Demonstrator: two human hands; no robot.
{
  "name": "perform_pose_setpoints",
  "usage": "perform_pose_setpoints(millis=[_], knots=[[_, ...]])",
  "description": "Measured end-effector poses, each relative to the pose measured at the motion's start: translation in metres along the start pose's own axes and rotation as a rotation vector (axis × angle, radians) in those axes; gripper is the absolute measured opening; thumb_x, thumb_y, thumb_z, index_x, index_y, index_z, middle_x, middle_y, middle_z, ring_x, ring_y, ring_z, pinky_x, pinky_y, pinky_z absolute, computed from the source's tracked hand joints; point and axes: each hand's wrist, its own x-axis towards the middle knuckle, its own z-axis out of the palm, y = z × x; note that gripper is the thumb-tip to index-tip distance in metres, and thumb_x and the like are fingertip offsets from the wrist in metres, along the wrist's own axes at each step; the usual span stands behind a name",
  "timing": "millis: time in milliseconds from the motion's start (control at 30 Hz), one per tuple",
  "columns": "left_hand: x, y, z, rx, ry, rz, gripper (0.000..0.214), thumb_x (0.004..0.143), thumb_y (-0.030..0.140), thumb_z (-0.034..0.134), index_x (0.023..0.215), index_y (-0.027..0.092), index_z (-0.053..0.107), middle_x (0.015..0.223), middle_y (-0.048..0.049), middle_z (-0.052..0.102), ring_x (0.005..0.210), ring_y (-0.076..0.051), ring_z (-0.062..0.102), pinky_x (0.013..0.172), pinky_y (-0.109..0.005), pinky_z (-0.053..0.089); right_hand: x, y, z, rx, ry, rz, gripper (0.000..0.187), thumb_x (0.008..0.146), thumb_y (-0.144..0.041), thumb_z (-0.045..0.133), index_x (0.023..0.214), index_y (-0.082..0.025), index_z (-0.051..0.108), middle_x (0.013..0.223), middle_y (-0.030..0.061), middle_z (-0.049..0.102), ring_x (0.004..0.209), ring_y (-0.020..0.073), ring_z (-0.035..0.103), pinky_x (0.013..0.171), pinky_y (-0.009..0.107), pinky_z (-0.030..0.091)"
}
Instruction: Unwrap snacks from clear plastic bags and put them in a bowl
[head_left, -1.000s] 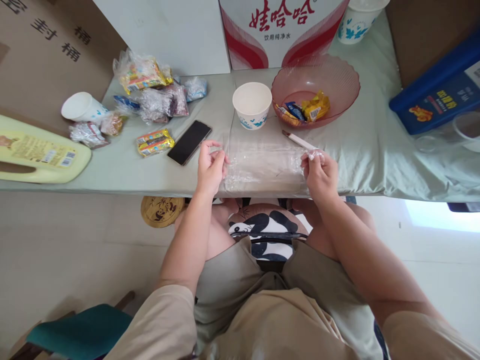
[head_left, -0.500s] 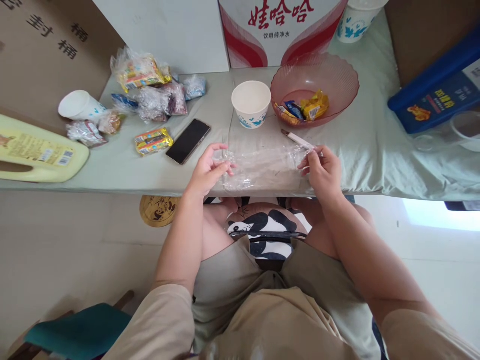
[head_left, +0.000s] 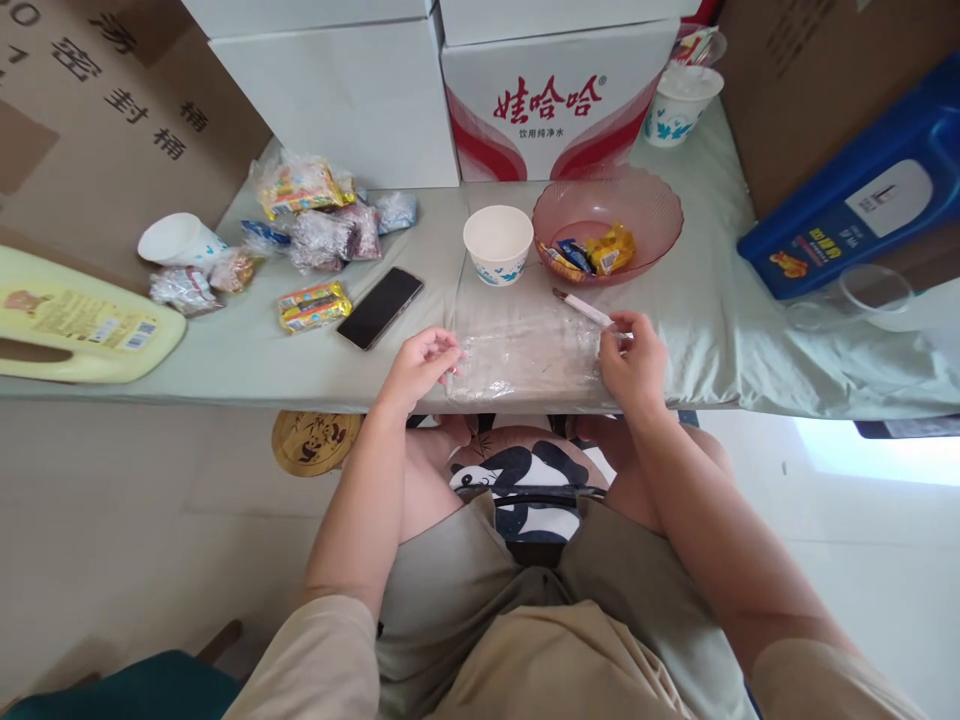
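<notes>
A sheet of clear plastic wrap (head_left: pixel 525 362) lies stretched over the cloth near the table's front edge. My left hand (head_left: pixel 424 368) pinches its left end between thumb and fingers. At the other end my right hand (head_left: pixel 634 362) is closed on the wrap's edge. A slim stick with a white sleeve and dark tip (head_left: pixel 585 307) lies just beyond my right fingers; whether they touch it I cannot tell. Behind the wrap stands a paper cup (head_left: pixel 498 248). Beside that cup, a pink glass bowl (head_left: pixel 652 240) holds several small wrapped snacks (head_left: pixel 609 250).
A phone (head_left: pixel 381 308) and a yellow snack packet (head_left: pixel 315 306) lie left of the wrap. Several plastic-wrapped snacks (head_left: pixel 322 238) are heaped behind them, near a tipped paper cup (head_left: pixel 180 242). A yellow jug (head_left: pixel 90 320) and a blue bottle (head_left: pixel 847 190) flank the table. White boxes (head_left: pixel 337 110) stand behind.
The wrap has been lowered and lies flatter on the cloth, with both hands still at its ends. My left fingers have closed together more. The camera view has tilted up slightly.
</notes>
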Motion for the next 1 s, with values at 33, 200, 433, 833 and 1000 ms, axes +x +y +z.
perform_pose_setpoints(millis=[33, 200, 433, 833, 1000], knots=[[0.001, -0.002, 0.001, 0.022, 0.034, 0.005, 0.030, 0.072, 0.035, 0.073, 0.090, 0.019, 0.055, 0.090, -0.0039, 0.071, 0.059, -0.011, 0.064, 0.047, -0.019, 0.042, 0.001, 0.001, -0.001, -0.016, 0.006, -0.013, 0.025, 0.083, -0.029, 0.054, 0.105, -0.022, 0.062, 0.093, 0.0037, 0.071, 0.061, 0.0147, 0.057, 0.068, 0.033, 0.047], [0.000, -0.006, 0.001, 0.123, -0.016, 0.051, 0.053, 0.069, 0.020, 0.071, 0.119, 0.023, 0.053, 0.114, -0.0046, 0.067, 0.050, -0.003, 0.052, 0.047, -0.019, 0.043, 0.008, 0.010, -0.007, -0.109, 0.043, -0.101, 0.027, 0.080, -0.024, 0.052, 0.106, -0.021, 0.062, 0.097, 0.0051, 0.070, 0.058, 0.0148, 0.052, 0.077, 0.039, 0.050], [-0.002, -0.009, 0.005, 0.502, 0.038, 0.192, 0.047, 0.077, 0.024, 0.073, 0.123, 0.023, 0.063, 0.114, -0.0054, 0.064, 0.069, -0.010, 0.057, 0.072, -0.030, 0.055, 0.008, 0.015, -0.014, -0.339, 0.115, -0.268, 0.034, 0.082, -0.025, 0.055, 0.115, -0.024, 0.065, 0.116, 0.0133, 0.061, 0.092, 0.0287, 0.061, 0.084, 0.050, 0.049], [0.014, -0.005, 0.027, 0.296, -0.012, 0.191, 0.042, 0.083, 0.019, 0.066, 0.124, 0.024, 0.058, 0.088, 0.0013, 0.065, 0.075, -0.012, 0.063, 0.076, -0.028, 0.053, -0.023, 0.000, 0.014, -0.319, -0.467, -0.580, 0.025, 0.088, -0.021, 0.056, 0.106, -0.019, 0.073, 0.119, 0.0150, 0.070, 0.110, 0.0327, 0.064, 0.098, 0.051, 0.051], [0.008, 0.001, 0.021, -0.051, -0.024, 0.031, 0.047, 0.076, 0.026, 0.071, 0.119, 0.026, 0.054, 0.091, 0.0024, 0.060, 0.049, -0.004, 0.048, 0.042, -0.019, 0.031, -0.031, -0.016, -0.029, -0.222, -0.686, -0.399, 0.033, 0.087, -0.029, 0.061, 0.119, -0.023, 0.069, 0.123, 0.0127, 0.070, 0.111, 0.0316, 0.068, 0.097, 0.052, 0.055]])
